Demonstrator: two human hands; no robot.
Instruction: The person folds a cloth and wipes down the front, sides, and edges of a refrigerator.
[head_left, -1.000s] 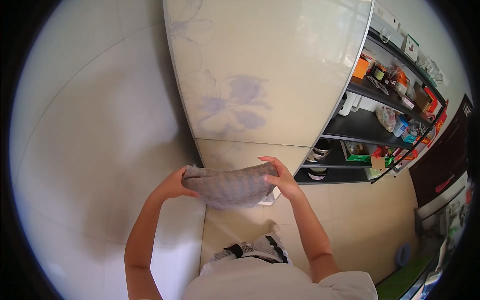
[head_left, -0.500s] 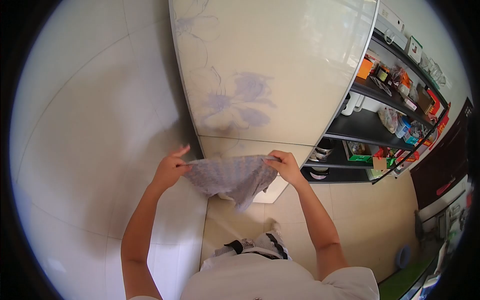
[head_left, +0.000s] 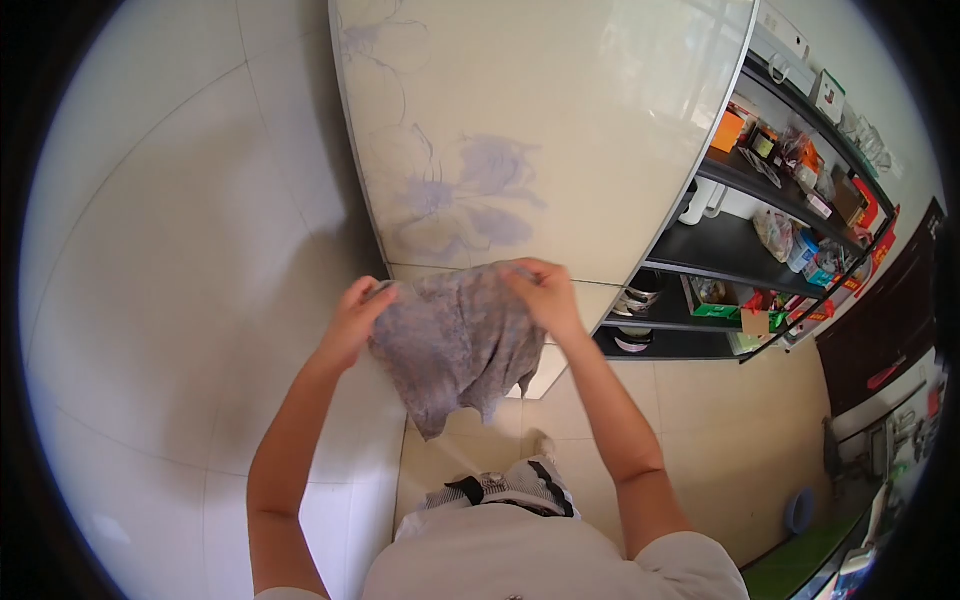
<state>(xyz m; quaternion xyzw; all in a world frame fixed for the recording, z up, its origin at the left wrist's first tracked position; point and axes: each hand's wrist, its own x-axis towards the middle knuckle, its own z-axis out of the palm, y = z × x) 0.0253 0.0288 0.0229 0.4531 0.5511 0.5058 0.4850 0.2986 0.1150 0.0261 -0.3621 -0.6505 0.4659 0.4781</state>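
A grey-brown patterned cloth [head_left: 455,335] hangs spread between my two hands, in front of the lower part of a cream cabinet with purple flowers [head_left: 540,110]. My left hand [head_left: 362,315] pinches its upper left corner. My right hand [head_left: 543,292] grips the upper right edge, thumb and fingers pressed together. The cloth drops in loose folds, and its ragged lower edge hangs above the floor.
Right of the cabinet stands a black shelf rack [head_left: 725,250] with boxes, bags and bowls. Farther right are a dark door [head_left: 880,310] and a blue round object [head_left: 799,510] on the floor. A white tiled wall [head_left: 180,250] runs along the left.
The cloth was bunched between my hands, then stretched along its top edge; now it hangs lower and more unfolded. Both hands have risen slightly, and my left fingers have closed in.
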